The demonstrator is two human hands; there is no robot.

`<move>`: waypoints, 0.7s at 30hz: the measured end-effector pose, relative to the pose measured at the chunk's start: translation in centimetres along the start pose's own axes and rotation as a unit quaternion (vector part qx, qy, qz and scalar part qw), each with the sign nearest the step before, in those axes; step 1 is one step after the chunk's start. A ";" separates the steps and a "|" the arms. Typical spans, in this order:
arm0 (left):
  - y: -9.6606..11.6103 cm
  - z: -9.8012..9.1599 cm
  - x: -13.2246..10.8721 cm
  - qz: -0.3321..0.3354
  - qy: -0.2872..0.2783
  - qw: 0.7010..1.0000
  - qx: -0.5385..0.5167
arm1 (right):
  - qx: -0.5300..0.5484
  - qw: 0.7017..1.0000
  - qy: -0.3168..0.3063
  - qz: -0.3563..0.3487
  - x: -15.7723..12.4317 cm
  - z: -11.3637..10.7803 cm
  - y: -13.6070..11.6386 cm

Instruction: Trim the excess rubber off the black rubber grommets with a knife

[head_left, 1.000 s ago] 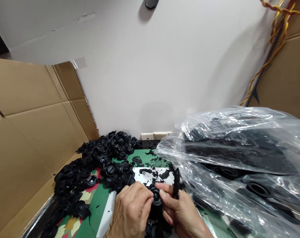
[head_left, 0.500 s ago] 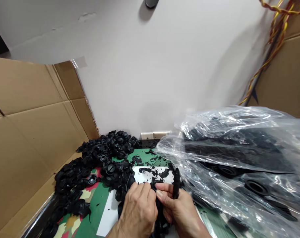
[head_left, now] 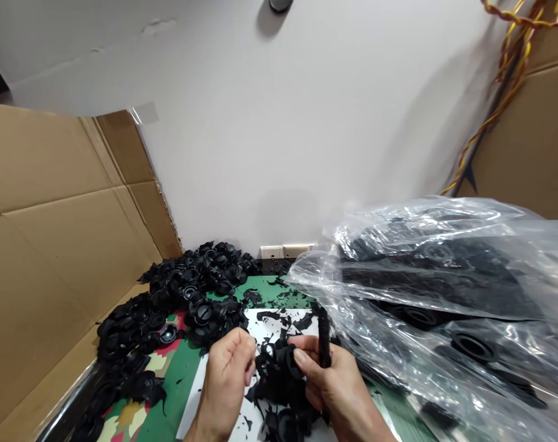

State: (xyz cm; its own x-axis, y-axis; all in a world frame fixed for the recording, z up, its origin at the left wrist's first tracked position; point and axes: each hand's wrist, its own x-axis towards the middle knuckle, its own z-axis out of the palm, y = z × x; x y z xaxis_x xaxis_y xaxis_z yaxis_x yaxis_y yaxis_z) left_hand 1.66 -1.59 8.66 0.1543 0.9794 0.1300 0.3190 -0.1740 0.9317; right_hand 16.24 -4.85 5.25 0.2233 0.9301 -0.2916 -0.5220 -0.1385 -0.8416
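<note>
My right hand [head_left: 329, 377] pinches a black ribbed rubber part [head_left: 286, 359] between thumb and fingers. A black stick-like tool [head_left: 323, 337] stands upright in the same hand, by the index finger; its lower end is hidden. To the left, my left hand [head_left: 230, 377] is closed, apart from the part, and I cannot make out anything inside its fingers. Below and between the hands, more black rubber parts [head_left: 288, 423] and torn scraps lie on a white sheet [head_left: 193, 402].
A large heap of black ribbed parts [head_left: 205, 270] spreads along the left, against a cardboard panel [head_left: 67, 252]. Clear plastic bags [head_left: 426, 282] holding black parts fill the right side. Black scraps dot the green mat [head_left: 264, 285]. A white wall [head_left: 260, 123] rises behind.
My left hand has moved left, away from my right hand and the rubber part, and its closed fingers have turned upward. My right hand keeps its hold, and the part now shows.
</note>
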 end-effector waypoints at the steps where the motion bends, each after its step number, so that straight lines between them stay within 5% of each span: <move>1: -0.1 0.0 -0.1 -0.002 -0.007 1.000 -0.001 | -0.006 1.000 0.005 -0.006 -0.1 0.0 0.0; 7: 0.3 0.8 -0.5 -0.047 -0.075 0.993 -0.079 | -0.055 0.998 -0.002 -0.012 -0.3 0.3 0.2; 15: 0.3 1.0 -0.1 -0.078 0.003 0.992 -0.095 | 0.019 0.990 -0.126 0.053 -1.0 0.8 -0.8; 21: -0.2 0.8 -0.7 -0.048 0.010 0.995 -0.088 | 0.047 0.992 -0.109 0.047 -1.0 0.8 -0.1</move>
State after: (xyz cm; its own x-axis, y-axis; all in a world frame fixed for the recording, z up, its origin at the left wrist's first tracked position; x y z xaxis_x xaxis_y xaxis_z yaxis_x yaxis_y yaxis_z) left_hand 2.20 -2.36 8.08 0.1113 0.9929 0.0420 0.1617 -0.0597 0.9850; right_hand 15.40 -5.43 6.02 -0.0076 0.9676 -0.2524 -0.6084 -0.2048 -0.7667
